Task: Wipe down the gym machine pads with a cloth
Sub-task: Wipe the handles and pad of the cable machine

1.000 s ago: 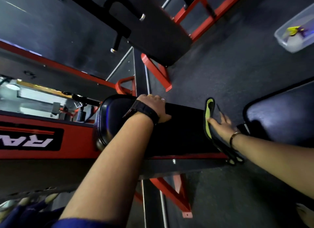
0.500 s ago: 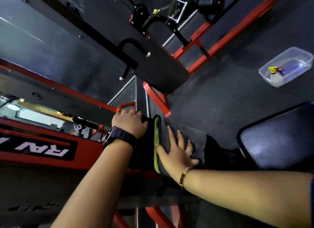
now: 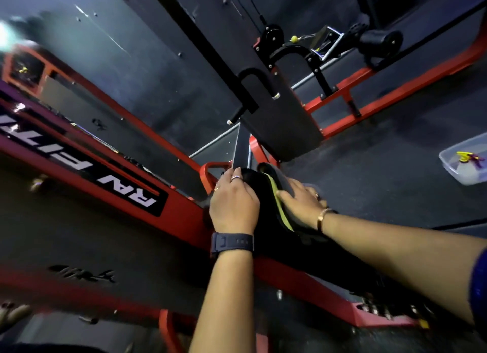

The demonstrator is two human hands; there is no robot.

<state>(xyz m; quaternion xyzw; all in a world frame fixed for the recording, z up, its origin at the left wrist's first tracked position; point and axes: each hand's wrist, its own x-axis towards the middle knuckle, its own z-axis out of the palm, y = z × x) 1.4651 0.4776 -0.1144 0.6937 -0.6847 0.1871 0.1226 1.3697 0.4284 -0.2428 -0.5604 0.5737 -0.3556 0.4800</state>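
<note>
Where the view begins on the left, a red frame beam [image 3: 184,208] of the gym machine slants down across a dim, dark-walled room, carrying a black label [image 3: 126,186] with white lettering that reads upside down from here. Below it the machine's dark side is blurred and its markings cannot be read.

Near the middle, the left hand [image 3: 233,202] grips the far end of the black pad [image 3: 263,236], its fingers curled over the edge beside a red bracket; rings show on two fingers and a dark wristwatch [image 3: 232,242] sits on the wrist. The pad runs from that hand back toward the lower right, lying on the red frame.

Draped over the pad just beside the left hand is the cloth [image 3: 280,210], dark grey with a yellow-green edge. The right hand [image 3: 300,202] presses down on it with fingers nearly straight and spread, not curled round anything; a gold-coloured bracelet [image 3: 322,218] circles the wrist.

Above the hands a flat black board [image 3: 287,123] with a black looped handle leans over the frame. Farther up and right are a black pulley [image 3: 272,38], a small yellow ball [image 3: 293,38] on a cable, and a black roller pad [image 3: 379,40], all mounted on more red tubing.

The dark speckled rubber floor [image 3: 369,173] fills the right side. On it, well apart from the pad, stands a clear plastic container [image 3: 448,165] with something yellow and purple inside
</note>
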